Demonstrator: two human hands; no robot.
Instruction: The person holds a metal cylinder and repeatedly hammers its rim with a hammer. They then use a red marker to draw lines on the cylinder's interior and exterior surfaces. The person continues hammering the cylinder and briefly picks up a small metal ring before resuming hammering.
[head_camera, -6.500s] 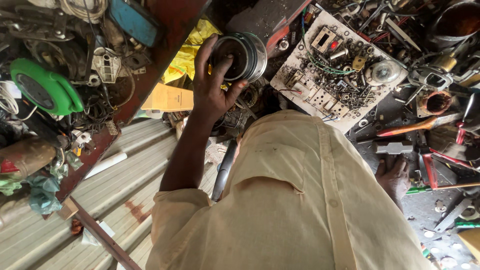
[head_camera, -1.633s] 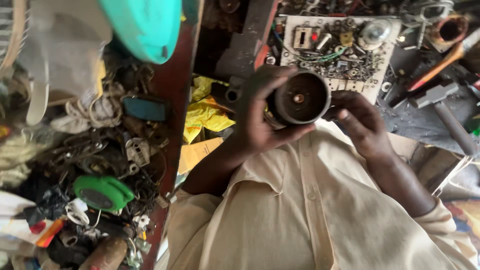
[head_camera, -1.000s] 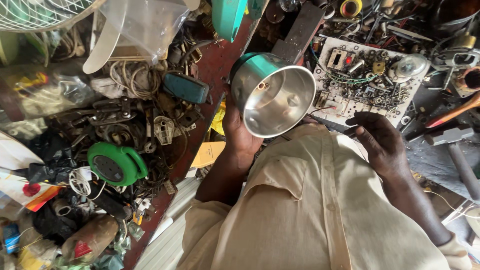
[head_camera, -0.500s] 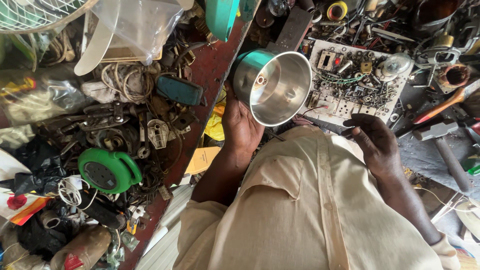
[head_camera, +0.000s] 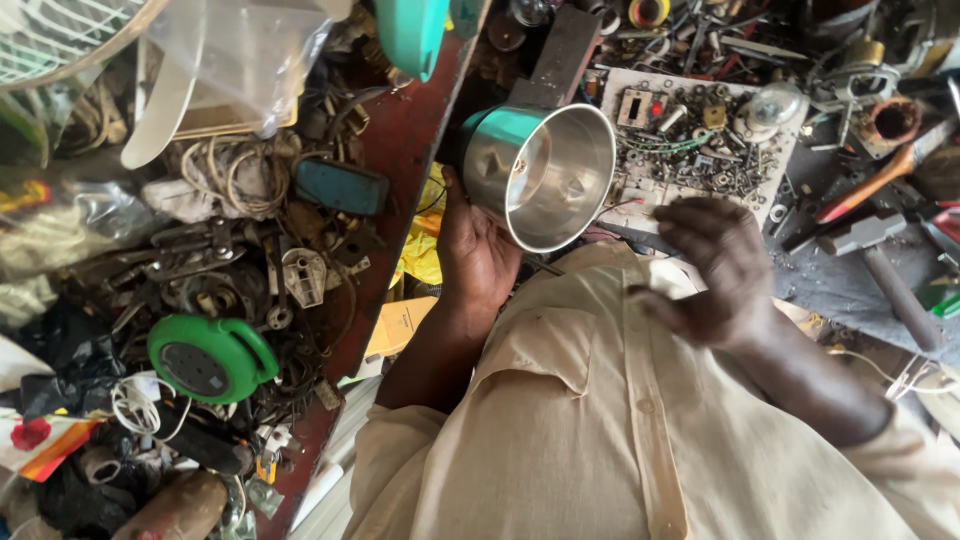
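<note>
Since 0.5 s ago, the right hand (head_camera: 715, 265) has lifted slightly off the shirt, while the steel jar keeps its tilt. Fingers (head_camera: 478, 225) of the left hand (head_camera: 478, 262) wrap the steel mixer jar (head_camera: 540, 170) from below, gripping its teal-banded wall, its open mouth turned toward the camera. Right-hand fingers are loosely curled, holding nothing, hovering just beside the jar's rim over the cream shirt (head_camera: 600, 430). Beyond lie a white tray of screws (head_camera: 690, 140), a hammer (head_camera: 880, 270) and a green cable reel (head_camera: 208, 358).
</note>
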